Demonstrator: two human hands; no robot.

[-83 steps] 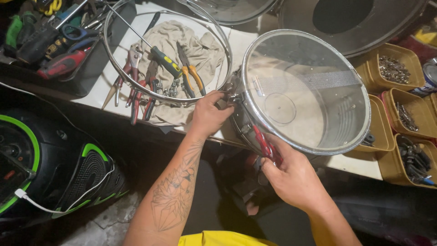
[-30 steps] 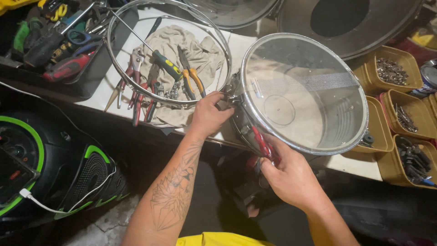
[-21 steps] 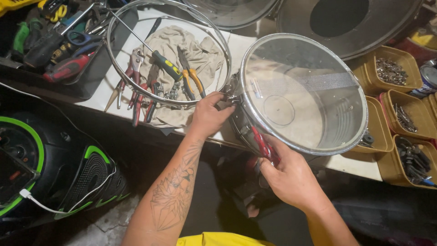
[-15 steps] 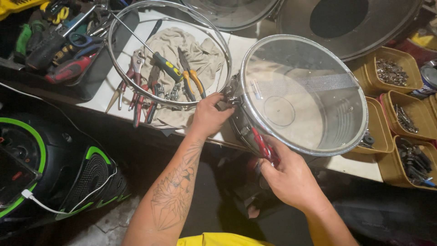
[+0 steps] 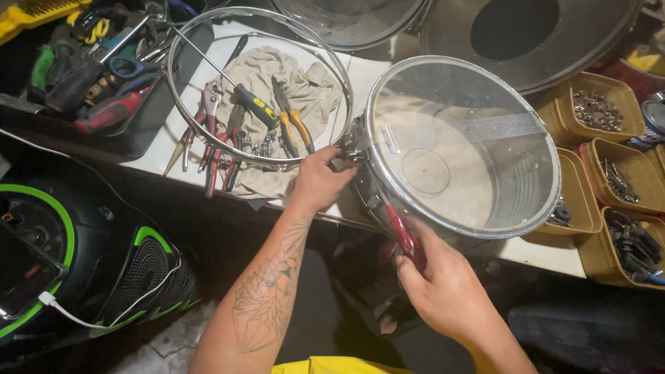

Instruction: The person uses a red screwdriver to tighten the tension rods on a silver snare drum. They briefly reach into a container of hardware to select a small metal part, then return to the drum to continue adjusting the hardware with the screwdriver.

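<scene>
Drum shell [image 5: 478, 156] of shiny metal with a clear head lies tipped on its side at the near edge of a white worktable [image 5: 533, 253], held between both hands. On the rim's near-left edge, the left hand [image 5: 320, 181] is curled over the hoop beside a small metal lug, fingers closed on the hardware there. The right hand [image 5: 443, 291] is below the drum, clenched around the red handles of a pair of pliers [image 5: 405, 237] whose nose reaches up to the lower part of the hoop; whether the nose bites onto anything cannot be told. A strip of snare wires shows through the clear head on the far side of the shell.

Just beyond the left hand, a loose metal hoop [image 5: 260, 86] lies flat on the table around a beige rag [image 5: 291, 90]. On that rag rest a green-and-yellow-handled screwdriver [image 5: 253, 107], orange-handled pliers [image 5: 294, 128] and several red-handled pliers [image 5: 218, 149], all close to the left hand's knuckles. Farther left of that hand is a dark tray [image 5: 104, 76] crowded with mixed tools. To the right of the right hand, beyond the drum, stand yellow bins [image 5: 585, 201] holding screws and small metal parts. Above the hands, past the drum, lean two more drums, one with a black head [image 5: 526, 34]. Below the left forearm sits a black-and-green helmet [image 5: 104, 256] with a white cable across it.
</scene>
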